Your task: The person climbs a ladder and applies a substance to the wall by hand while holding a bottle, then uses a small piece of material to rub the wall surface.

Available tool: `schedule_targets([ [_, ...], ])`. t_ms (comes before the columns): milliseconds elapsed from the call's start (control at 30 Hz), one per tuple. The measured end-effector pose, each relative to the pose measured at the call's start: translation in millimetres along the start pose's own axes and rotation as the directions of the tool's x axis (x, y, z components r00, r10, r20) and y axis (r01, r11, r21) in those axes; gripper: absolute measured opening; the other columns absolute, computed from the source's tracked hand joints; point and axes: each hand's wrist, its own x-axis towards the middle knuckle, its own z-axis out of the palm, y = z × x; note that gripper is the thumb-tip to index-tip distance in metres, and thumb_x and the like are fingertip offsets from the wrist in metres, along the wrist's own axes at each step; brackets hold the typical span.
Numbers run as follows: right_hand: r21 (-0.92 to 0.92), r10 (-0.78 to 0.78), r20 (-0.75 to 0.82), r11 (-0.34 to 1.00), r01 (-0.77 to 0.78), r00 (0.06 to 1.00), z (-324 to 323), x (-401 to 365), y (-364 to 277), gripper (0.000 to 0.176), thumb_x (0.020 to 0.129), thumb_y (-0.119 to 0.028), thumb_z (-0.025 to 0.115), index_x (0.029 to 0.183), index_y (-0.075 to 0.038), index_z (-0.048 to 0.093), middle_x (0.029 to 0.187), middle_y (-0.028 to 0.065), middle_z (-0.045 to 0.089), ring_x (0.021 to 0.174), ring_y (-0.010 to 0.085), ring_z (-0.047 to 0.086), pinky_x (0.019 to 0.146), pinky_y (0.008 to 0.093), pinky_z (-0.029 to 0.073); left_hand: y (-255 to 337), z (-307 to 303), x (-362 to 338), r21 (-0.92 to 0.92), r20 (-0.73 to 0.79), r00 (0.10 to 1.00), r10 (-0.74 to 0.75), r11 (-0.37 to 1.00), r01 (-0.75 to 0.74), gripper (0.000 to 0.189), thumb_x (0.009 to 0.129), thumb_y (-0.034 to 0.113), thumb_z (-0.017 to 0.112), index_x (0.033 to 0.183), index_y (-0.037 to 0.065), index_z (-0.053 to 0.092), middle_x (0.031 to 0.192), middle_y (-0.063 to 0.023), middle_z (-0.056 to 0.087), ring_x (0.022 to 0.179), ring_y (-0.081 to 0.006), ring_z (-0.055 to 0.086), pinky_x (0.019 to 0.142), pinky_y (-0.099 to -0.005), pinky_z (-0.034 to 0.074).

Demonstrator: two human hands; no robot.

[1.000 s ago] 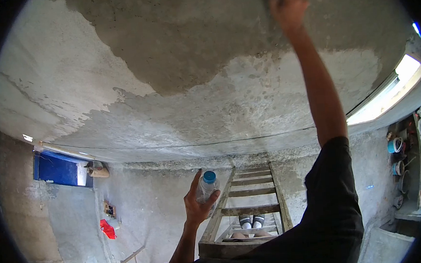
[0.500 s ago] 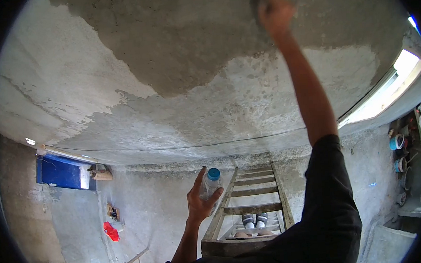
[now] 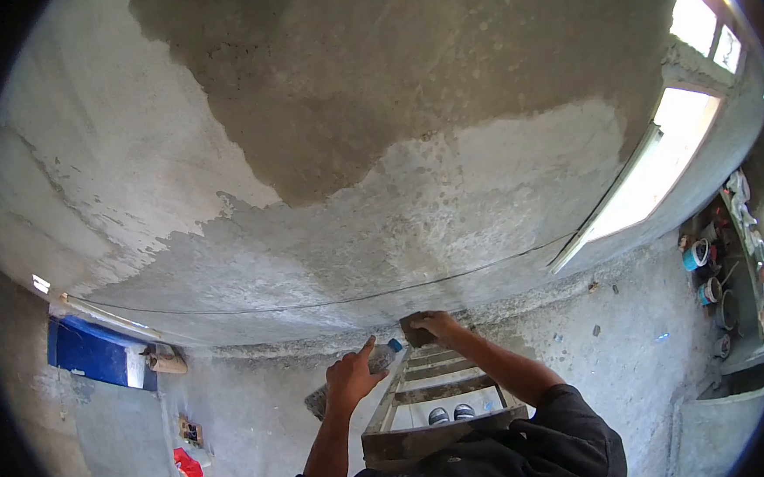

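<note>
My left hand (image 3: 349, 382) is wrapped round a clear plastic bottle (image 3: 378, 359) with a blue cap, its index finger stretched along the side. The bottle is tilted, cap end up to the right, bottom low at the left. In my right hand (image 3: 445, 325) is a dark, brownish rectangular block (image 3: 416, 330), sponge-like in look. It is close to the bottle's cap, over the top of a wooden ladder (image 3: 443, 371). Above both hands rises a plastered wall (image 3: 475, 185) with a large darker, damp-looking patch (image 3: 372, 73).
Two feet in dark footwear (image 3: 450, 414) show between the ladder's rungs. At right are a bright window opening (image 3: 658, 169) and several buckets (image 3: 696, 255) by a shelf. On the left are a blue panel (image 3: 92, 354) and a red item (image 3: 188, 465) on the floor.
My right hand has come down from the dark patch on the wall to beside the bottle. My left hand has tipped the bottle from near upright to a slant. The view has shifted.
</note>
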Motion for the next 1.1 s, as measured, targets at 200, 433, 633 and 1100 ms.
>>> schedule_targets([
  [200, 0.054, 0.045, -0.033, 0.998, -0.044, 0.998, -3.8, -23.9, 41.4, 0.025, 0.083, -0.009, 0.065, 0.105, 0.001, 0.062, 0.096, 0.0145, 0.065, 0.08, 0.0272, 0.067, 0.07, 0.0476, 0.058, 7.0, 9.1, -6.1, 0.217, 0.129, 0.991, 0.038, 0.974, -0.066, 0.077, 0.073, 0.05, 0.071, 0.139, 0.025, 0.041, 0.1, -0.0145, 0.065, 0.091, -0.0314, 0.064, 0.076, -0.0443, 0.051],
  [433, -0.36, 0.014, -0.162, 0.93, -0.072, 0.987, 25.1, -89.2, 8.9, 0.026, 0.081, -0.007, 0.063, 0.106, 0.003, 0.062, 0.096, 0.0127, 0.066, 0.077, 0.021, 0.064, 0.068, 0.0359, 0.052, 13.5, 22.1, -17.1, 0.358, -0.075, 0.954, 0.292, 0.9, -0.247, 0.073, 0.072, 0.046, 0.072, 0.136, 0.024, 0.045, 0.089, -0.0111, 0.064, 0.077, -0.0279, 0.066, 0.066, -0.0419, 0.051],
  [633, -0.398, -0.064, 0.052, 0.914, 0.079, 0.997, -19.5, -38.9, 28.6, 0.027, 0.081, -0.01, 0.066, 0.103, 0.005, 0.063, 0.09, 0.0104, 0.067, 0.073, 0.0199, 0.065, 0.067, 0.0361, 0.053, 22.2, -10.1, -12.2, 0.056, -0.163, 0.965, 0.204, 0.979, -0.198, 0.075, 0.073, 0.042, 0.073, 0.138, 0.021, 0.043, 0.091, -0.0125, 0.064, 0.078, -0.0293, 0.065, 0.065, -0.0397, 0.052],
  [1100, -0.724, -0.744, 0.068, -0.495, 0.48, -0.664, 84.4, -13.1, -421.6, 0.045, 0.078, 0.007, 0.051, 0.121, -0.004, 0.06, 0.119, 0.0144, 0.062, 0.111, 0.0252, 0.06, 0.093, 0.0332, 0.047, -14.4, -24.9, 6.4, -0.617, -0.663, 0.713, -0.225, 0.704, -0.351, 0.074, 0.072, 0.015, 0.076, 0.135, -0.001, 0.041, 0.111, -0.0187, 0.063, 0.099, -0.0265, 0.063, 0.088, -0.0385, 0.049],
])
